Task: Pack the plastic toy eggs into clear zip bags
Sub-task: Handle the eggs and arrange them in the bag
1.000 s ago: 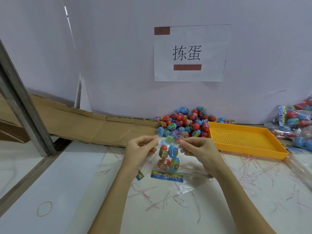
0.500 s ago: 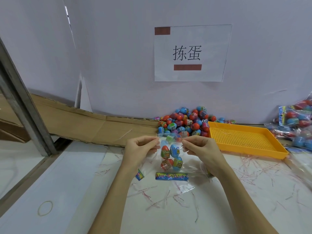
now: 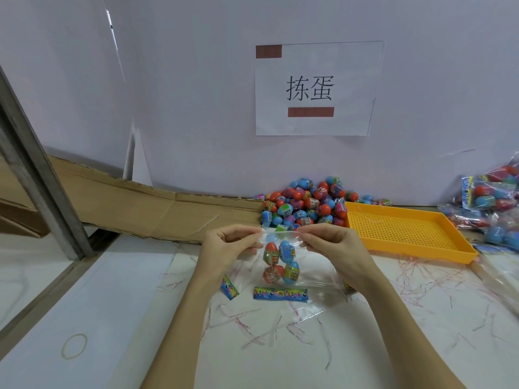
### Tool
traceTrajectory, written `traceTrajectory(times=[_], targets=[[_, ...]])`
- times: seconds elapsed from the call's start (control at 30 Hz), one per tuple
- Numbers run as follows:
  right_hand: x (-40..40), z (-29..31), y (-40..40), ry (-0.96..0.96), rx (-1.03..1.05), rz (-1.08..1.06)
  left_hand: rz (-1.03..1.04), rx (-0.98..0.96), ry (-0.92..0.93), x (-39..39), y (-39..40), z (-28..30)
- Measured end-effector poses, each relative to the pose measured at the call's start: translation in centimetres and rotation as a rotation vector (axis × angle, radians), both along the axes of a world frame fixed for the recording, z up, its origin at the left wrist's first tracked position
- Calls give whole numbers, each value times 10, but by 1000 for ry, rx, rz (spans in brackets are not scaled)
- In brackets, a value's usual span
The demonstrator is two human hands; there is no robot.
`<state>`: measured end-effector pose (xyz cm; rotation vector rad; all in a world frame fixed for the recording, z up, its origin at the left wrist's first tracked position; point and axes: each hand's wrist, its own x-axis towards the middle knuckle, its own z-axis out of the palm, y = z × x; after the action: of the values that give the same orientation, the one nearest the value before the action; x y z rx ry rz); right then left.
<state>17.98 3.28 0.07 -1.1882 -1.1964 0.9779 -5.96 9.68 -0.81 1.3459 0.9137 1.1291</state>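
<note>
Both hands pinch the top edge of a clear zip bag (image 3: 280,265), held up just above the bench (image 3: 393,332). The left hand (image 3: 227,248) has thumb and forefinger closed on the bag's left upper corner; the right hand (image 3: 331,245) grips the right end of the same edge in the same way. Four toy eggs (image 3: 280,265) sit inside the bag in two rows: an orange one and a blue one above, an orange one and a blue one below. Behind the hands, against the wall, lies a pile of loose eggs (image 3: 306,203) in orange, blue, green and purple. Just right of the pile stands a yellow perforated tray (image 3: 404,234). Filled bags (image 3: 491,203) are heaped at the far right. A colourful printed strip (image 3: 280,293) lies on the bench below the held bag, and a second one (image 3: 229,287) near the left wrist. A rubber band (image 3: 74,346) lies well to the left.
</note>
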Motion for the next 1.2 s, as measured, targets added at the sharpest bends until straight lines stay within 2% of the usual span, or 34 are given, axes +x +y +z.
traceTrajectory(times=[0.27, 0.47, 0.63, 0.77, 0.93, 1.07, 1.2], targets=[[-1, 2, -2, -79, 20, 7, -26, 64, 33, -6, 1, -1], [-4, 4, -2, -153, 5, -32, -20, 273, 170, -9, 0, -2], [-4, 6, -3, -197, -21, -42, 0, 369, 262, -11, 0, -2], [-2, 5, -2, -171, -34, -68, -3, 362, 230, -10, 0, -3], [-8, 1, 1, -158, -11, -56, 14, 235, 179, -4, -2, -1], [-12, -2, 3, -221, -9, -45, 30, 235, 192, -2, -2, 0], [-16, 1, 3, -155, 47, -106, 64, 320, 239, 3, -6, 0]])
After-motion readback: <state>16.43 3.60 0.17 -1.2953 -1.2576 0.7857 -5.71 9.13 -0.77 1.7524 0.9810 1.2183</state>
